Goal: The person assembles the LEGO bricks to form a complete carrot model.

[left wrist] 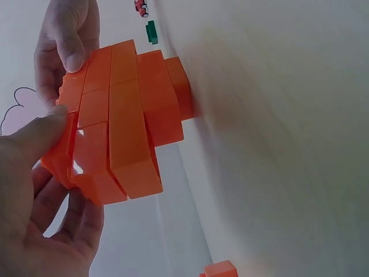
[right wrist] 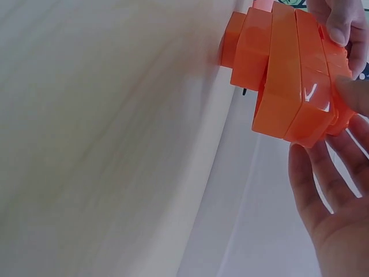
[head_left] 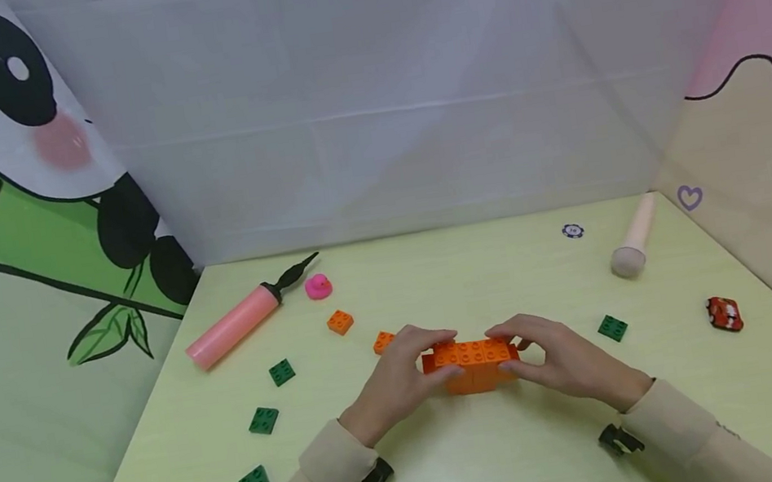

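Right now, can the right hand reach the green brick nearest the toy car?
Probably yes, once the right hand lets go of the orange bricks: nothing stands between it and the green brick.

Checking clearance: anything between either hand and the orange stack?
Nothing visible: left hand and right hand grip the orange stack at opposite ends. The loose orange brick by the left hand lies beyond it, not between.

Free tabletop (head_left: 494, 469) between both sleeves (head_left: 339, 466), orange brick stack (head_left: 474, 378) as barrier beyond.
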Motion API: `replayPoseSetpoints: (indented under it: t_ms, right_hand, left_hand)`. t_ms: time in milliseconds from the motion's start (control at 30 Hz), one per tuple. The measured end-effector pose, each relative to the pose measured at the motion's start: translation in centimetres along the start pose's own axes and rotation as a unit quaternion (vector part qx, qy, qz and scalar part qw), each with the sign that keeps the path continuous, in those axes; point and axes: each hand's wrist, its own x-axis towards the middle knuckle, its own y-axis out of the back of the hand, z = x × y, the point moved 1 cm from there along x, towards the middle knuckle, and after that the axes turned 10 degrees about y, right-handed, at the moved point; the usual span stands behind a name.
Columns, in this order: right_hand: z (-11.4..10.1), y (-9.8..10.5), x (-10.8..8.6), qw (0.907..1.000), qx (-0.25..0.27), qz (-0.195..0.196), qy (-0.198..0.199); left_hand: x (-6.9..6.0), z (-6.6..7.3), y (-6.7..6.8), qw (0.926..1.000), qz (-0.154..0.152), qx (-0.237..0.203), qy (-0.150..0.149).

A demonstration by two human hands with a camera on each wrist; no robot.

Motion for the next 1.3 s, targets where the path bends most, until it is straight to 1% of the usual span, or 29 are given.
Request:
replayPoseSetpoints:
  t_ms: [233, 433, 800, 933, 1000, 1033, 1067, 1133, 1233, 1300]
  right_hand:
    - [0.0, 0.0, 0.0, 1.0000, 0.001, 0.002, 0.003]
    - [0.1, 0.0, -0.1, 1.0000, 0.000, 0.005, 0.007]
    - [0.1, 0.2, 0.0, 0.9999, -0.005, -0.006, -0.012]
    - [0.1, 0.4, 0.1, 0.9999, -0.007, -0.008, -0.013]
    - [0.0, 0.4, 0.1, 0.9999, -0.008, -0.008, -0.013]
    - [0.0, 0.5, 0.0, 0.9998, -0.009, -0.009, -0.014]
    - [0.0, 0.5, 0.0, 0.9998, -0.009, -0.009, -0.014]
    - [0.0, 0.5, -0.1, 0.9999, -0.009, -0.009, -0.011]
    - [0.0, 0.6, -0.2, 0.9999, -0.010, -0.009, -0.008]
    - [0.0, 0.6, -0.2, 0.9999, -0.009, -0.010, -0.008]
  left_hand:
    - [0.0, -0.2, -0.1, 1.0000, 0.000, -0.005, -0.005]
    - [0.1, -0.3, -0.4, 1.0000, -0.008, 0.005, 0.002]
    - [0.2, -0.4, -0.4, 0.9999, -0.005, 0.011, 0.011]
    - [0.2, -0.7, -0.3, 0.9999, -0.007, 0.015, -0.005]
    - [0.3, -1.0, 0.0, 0.9997, -0.009, 0.015, -0.018]
    - [0.3, -1.3, 0.2, 0.9997, -0.009, 0.016, -0.018]
    - [0.3, -1.5, 0.5, 0.9997, -0.010, 0.016, -0.015]
    - [0.2, -2.2, 1.0, 0.9999, -0.005, 0.017, 0.000]
    - [0.1, -3.1, 2.0, 0.9987, 0.016, 0.024, 0.042]
    - [0.1, -3.7, 2.6, 0.9962, 0.033, 0.038, 0.071]
